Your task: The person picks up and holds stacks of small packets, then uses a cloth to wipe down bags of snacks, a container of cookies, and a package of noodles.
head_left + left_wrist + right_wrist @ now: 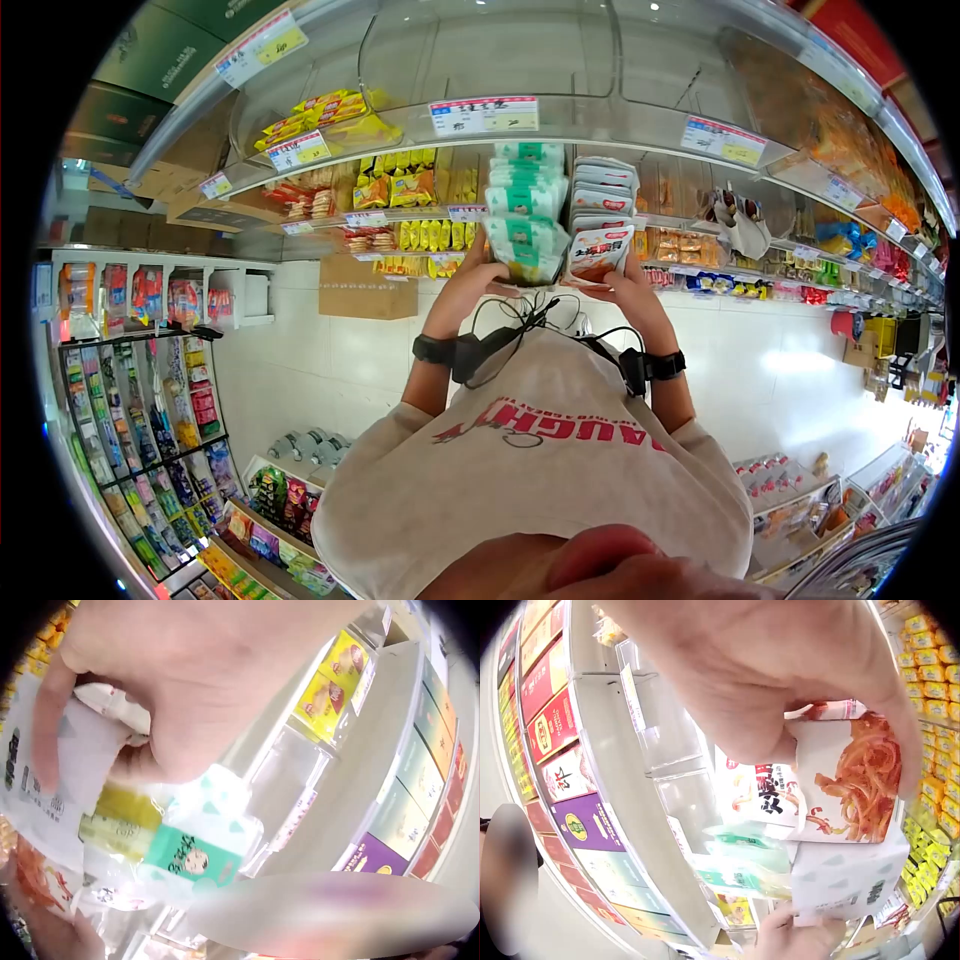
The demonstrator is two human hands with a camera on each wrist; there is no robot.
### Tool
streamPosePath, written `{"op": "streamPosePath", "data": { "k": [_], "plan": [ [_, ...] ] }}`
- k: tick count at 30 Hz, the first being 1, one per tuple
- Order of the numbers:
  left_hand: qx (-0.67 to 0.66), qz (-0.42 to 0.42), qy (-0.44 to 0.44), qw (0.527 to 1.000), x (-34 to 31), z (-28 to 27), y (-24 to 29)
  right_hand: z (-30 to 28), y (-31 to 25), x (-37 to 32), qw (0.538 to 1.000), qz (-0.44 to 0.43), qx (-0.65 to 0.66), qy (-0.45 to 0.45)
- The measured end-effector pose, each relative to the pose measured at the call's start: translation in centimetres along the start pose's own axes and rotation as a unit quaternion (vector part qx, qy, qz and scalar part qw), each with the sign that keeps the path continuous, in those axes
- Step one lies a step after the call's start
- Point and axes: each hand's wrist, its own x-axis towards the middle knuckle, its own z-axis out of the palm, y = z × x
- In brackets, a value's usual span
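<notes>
Two display boxes full of snack packets are held side by side before the chest, against the shelf front. The left hand (464, 293) grips the box of green-and-white packets (528, 235); its fingers lie over the white box wall (79, 742) in the left wrist view. Around the other box, with white packets (600, 245) in a row, curls the right hand (636, 297). In the right wrist view this box's side (862, 784) has a picture of reddish strips. The two boxes stand close together, and the green-and-white packets (742, 859) show beside the white ones.
Ahead is a clear-fronted shelf bin (480, 60) with price tags (484, 116). Yellow packets (320, 115) lie in the bin to its left. Lower shelves hold more snacks (685, 245). A cardboard box (367, 290) stands on the floor at left, near a rack of hanging goods (140, 430).
</notes>
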Motion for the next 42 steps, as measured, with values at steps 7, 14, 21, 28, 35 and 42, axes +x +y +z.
{"op": "streamPosePath", "data": {
  "k": [7,14,21,28,35,42],
  "plan": [
    [-0.07,-0.017,-0.011,0.997,-0.2,1.4,-1.4,-1.0,0.3,0.0,1.0,-0.017,0.004,-0.01],
    [-0.157,0.043,0.004,0.987,-1.1,2.5,-6.1,-3.1,0.5,-1.1,0.999,-0.001,0.047,-0.025],
    [-0.164,0.06,0.054,0.983,-6.7,6.0,-6.9,-4.1,0.4,-2.8,0.995,-0.031,0.054,-0.075],
    [-0.2,0.143,0.13,0.961,-14.6,5.5,-7.0,1.2,-0.6,-2.8,0.992,-0.005,-0.016,-0.125],
    [-0.248,0.227,0.221,0.915,-26.0,1.7,-6.6,12.1,3.9,0.5,0.964,0.018,-0.071,-0.256],
    [-0.188,0.278,0.406,0.85,-40.3,-7.3,-9.9,32.1,9.6,1.9,0.92,0.087,-0.092,-0.371]
  ]
}}
